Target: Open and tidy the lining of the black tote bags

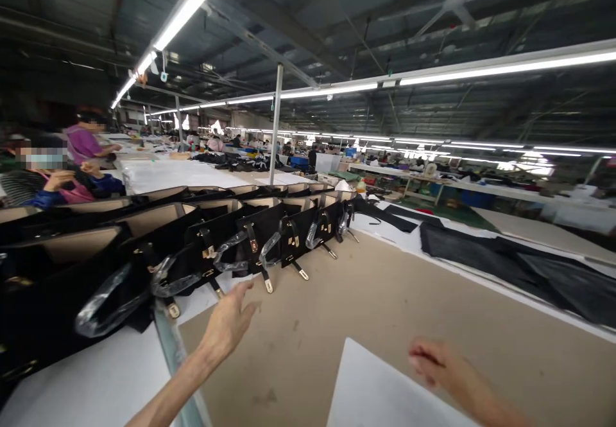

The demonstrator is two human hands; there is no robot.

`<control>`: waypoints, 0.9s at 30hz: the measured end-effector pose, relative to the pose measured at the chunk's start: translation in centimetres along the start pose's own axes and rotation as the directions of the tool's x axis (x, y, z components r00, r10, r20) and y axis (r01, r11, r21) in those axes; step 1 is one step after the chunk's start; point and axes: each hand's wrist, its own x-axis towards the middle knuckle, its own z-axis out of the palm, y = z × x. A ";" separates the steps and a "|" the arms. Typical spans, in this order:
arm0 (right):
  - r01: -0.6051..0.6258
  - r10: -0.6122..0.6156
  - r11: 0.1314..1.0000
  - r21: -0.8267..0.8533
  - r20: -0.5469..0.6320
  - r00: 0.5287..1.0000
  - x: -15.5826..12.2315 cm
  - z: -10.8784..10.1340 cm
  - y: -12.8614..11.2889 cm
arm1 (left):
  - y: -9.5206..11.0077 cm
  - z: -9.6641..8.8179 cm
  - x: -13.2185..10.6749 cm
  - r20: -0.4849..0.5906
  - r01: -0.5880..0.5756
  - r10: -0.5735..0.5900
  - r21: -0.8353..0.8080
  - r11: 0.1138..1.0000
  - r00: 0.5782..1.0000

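Observation:
My left hand hovers above the tan tabletop, its fingers apart and holding nothing. It is nearest to a row of black handbags, among them a handbag with a gold-tipped strap hanging forward. Clear plastic wraps the bag handles. On the right, my right hand is slightly blurred, with its fingers curled inward and no object visible in them. Below it lies a white sheet, cut off by the bottom edge of the view.
Black flat pieces lie along the table's right side. A metal post rises behind the bags. Two people sit or stand at the left, one in a purple top. Long worktables fill the hall beyond.

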 end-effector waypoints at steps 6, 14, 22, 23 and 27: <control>-0.082 0.083 0.968 0.239 0.005 0.997 17.5 -3.8 0.4 | -2.1 4.0 10.2 -0.260 0.128 -0.103 0.082 0.988 0.960; -0.149 0.200 0.893 0.424 -0.077 0.977 33.3 -5.5 -2.3 | -1.9 4.9 15.9 -0.102 0.315 -0.351 -0.263 0.912 0.931; -0.152 0.284 0.825 0.544 -0.168 0.944 44.8 -4.3 -2.9 | -3.3 7.1 18.8 -0.054 0.366 -0.437 -0.461 0.808 0.898; -0.152 0.292 0.821 0.551 -0.176 0.940 45.9 -4.0 -2.9 | -3.1 7.3 19.0 -0.080 0.370 -0.449 -0.449 0.813 0.890; -0.154 0.307 0.825 0.543 -0.202 0.930 49.0 -2.8 -2.7 | -1.4 8.5 19.5 -0.047 0.382 -0.485 -0.550 0.742 0.873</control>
